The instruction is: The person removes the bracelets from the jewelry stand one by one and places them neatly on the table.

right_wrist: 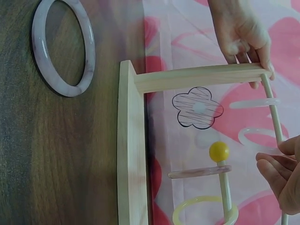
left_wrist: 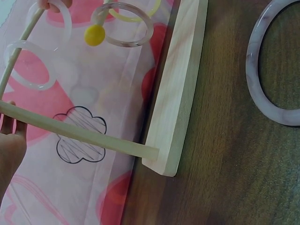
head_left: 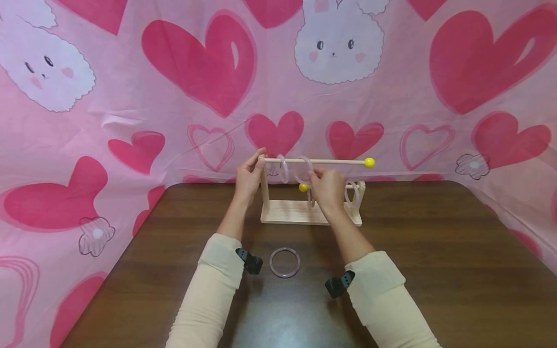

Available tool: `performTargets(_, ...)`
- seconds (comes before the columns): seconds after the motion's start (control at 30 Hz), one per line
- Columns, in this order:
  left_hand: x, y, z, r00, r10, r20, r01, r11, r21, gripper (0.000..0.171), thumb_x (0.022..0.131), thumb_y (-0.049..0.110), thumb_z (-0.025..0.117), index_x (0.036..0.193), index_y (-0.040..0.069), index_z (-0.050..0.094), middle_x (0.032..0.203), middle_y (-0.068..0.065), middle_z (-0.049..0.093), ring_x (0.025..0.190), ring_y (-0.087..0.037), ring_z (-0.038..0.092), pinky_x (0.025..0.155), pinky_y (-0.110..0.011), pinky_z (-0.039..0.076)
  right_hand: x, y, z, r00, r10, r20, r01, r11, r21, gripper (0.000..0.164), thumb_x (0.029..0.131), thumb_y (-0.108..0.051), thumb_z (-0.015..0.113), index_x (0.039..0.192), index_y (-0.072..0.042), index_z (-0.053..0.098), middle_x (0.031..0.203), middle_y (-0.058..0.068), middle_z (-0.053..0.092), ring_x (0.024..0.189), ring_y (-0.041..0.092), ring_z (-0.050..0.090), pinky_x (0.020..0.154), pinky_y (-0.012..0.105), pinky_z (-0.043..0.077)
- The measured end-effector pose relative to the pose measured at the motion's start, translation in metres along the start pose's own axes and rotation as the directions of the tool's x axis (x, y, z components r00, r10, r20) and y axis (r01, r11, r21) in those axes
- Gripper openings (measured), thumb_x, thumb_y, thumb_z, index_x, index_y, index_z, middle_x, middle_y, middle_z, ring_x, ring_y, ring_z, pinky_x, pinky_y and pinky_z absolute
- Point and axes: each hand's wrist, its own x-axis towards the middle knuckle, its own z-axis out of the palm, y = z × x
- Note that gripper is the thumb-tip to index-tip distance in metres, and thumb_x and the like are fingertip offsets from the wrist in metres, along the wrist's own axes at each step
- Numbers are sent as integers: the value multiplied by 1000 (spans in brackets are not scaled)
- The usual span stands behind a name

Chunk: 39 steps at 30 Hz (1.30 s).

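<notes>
A wooden display stand (head_left: 292, 213) has a long upper rod (head_left: 339, 162) ending in a yellow ball, above a shorter lower rod (right_wrist: 225, 187). My left hand (head_left: 249, 180) grips the top of its left post. On the upper rod hang two whitish translucent bangles; my right hand (head_left: 329, 191) pinches the right-hand bangle (head_left: 311, 166), while the other bangle (head_left: 285, 170) hangs nearer the post. The lower rod carries a brownish-purple bangle (right_wrist: 199, 172) by its yellow ball (right_wrist: 219, 151), a yellow bangle (right_wrist: 176, 214) and, towards the right post, a pale bangle (head_left: 358, 195).
A marbled purple bangle (head_left: 271, 262) lies flat on the dark wooden table (head_left: 209, 203), in front of the stand and between my forearms. Close behind the table's far edge hangs a pink cloth (head_left: 191, 106) printed with hearts and rabbits.
</notes>
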Motion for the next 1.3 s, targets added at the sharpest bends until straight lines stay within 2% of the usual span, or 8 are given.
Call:
performTargets(0.27,0,-1,-1,1000,22,-1,-21,1000,13,36,93,9,55,127,-1,54,126,-25,51,118,-24,50,98,-26,39,0,-1,1,996,-31,-81,32,999,17,17,84,-14,67,95,-2,73,79,13,70,75,28,66,73,40,51)
performTargets(0.67,0,-1,-2,999,44,-14,-44,999,12,35,92,6,55,126,-4,53,126,-22,52,118,-26,50,98,-27,40,-1,2,2,988,-13,-152,21,999,50,17,84,-14,68,95,-2,73,82,14,70,73,29,65,68,41,49)
performTargets(0.9,0,-2,-2,999,38,-15,-38,999,23,35,92,7,56,125,-3,54,126,-23,52,117,-26,51,97,-27,40,0,9,1,980,19,-196,-4,997,76,17,83,-14,68,95,-3,73,83,14,70,71,28,65,64,41,49)
performTargets(1.1,0,-1,0,999,35,-7,-35,998,46,36,92,8,56,126,-3,54,125,-25,52,117,-25,51,97,-26,40,0,14,-3,974,57,-220,-36,994,100,19,85,-16,67,96,-1,73,75,15,69,67,29,66,71,40,49)
performTargets(1.23,0,0,0,999,40,1,-40,999,37,37,91,9,56,126,-3,53,126,-25,51,118,-26,50,98,-27,39,0,15,-6,968,99,-230,-68,988,139,20,84,-15,68,97,-1,72,78,15,69,65,27,66,68,38,52)
performTargets(1.3,0,0,0,999,38,2,-38,999,29,37,91,9,56,126,-3,53,125,-25,51,118,-27,50,99,-27,39,0,16,-7,965,107,-240,-73,986,148,19,84,-14,69,96,0,72,82,16,69,69,27,66,67,39,52)
